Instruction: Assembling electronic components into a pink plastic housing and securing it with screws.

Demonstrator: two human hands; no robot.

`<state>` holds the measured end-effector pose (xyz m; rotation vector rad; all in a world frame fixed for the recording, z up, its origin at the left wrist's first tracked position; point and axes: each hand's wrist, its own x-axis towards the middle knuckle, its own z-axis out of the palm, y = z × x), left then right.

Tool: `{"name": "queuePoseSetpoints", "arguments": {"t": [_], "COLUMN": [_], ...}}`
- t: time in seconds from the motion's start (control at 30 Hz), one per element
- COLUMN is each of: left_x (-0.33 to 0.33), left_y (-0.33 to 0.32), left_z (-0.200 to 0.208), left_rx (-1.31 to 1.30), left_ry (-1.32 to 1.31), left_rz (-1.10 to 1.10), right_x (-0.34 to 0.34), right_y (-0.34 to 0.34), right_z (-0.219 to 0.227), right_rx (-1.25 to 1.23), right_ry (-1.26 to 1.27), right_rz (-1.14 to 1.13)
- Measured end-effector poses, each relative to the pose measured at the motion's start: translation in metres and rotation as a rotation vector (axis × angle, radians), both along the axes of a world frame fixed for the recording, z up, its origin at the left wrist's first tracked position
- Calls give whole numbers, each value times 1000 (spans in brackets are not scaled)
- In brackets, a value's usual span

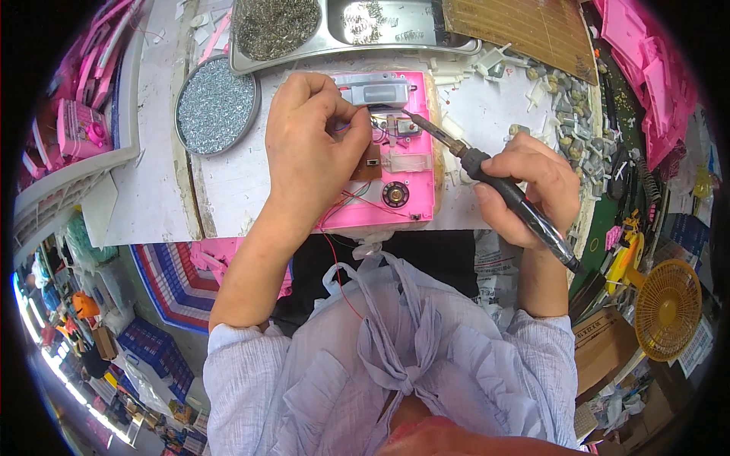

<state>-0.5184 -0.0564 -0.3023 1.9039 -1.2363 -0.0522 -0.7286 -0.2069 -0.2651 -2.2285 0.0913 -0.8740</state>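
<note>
A pink plastic housing point(422, 182) lies open on the table, with wires, a small brown circuit board point(370, 169), a round speaker point(395, 194) and a grey battery box point(380, 93) in it. My left hand point(315, 137) rests over the housing's left side, its thumb and forefinger pinched by the battery box. What they grip is hidden; thin wires show close by. In my right hand point(528, 186) is a black-handled soldering iron point(498, 182). Its tip reaches the lower edge of the battery box, near my left fingertips; I cannot tell whether it touches.
A round tray of small screws point(217, 106) stands left of the housing. Behind it sits a metal tray point(353, 47) of springs, beside a cardboard sheet point(525, 30). Small motors and white parts point(578, 137) lie heaped at right. A yellow fan point(669, 309) stands at lower right.
</note>
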Motion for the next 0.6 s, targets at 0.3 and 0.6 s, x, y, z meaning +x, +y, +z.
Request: {"name": "queuePoseSetpoints", "arguments": {"t": [0.3,0.6], "left_x": [4,-18], "left_y": [4,19], "left_z": [2,30], "left_rx": [-27,125], "left_ry": [4,-184], "left_rz": [-42,-458], "right_x": [0,-20], "right_y": [0,-3], "right_z": [2,-2], "right_rx": [4,112], "right_ry": [2,-97], "right_rz": [-6,-113]}}
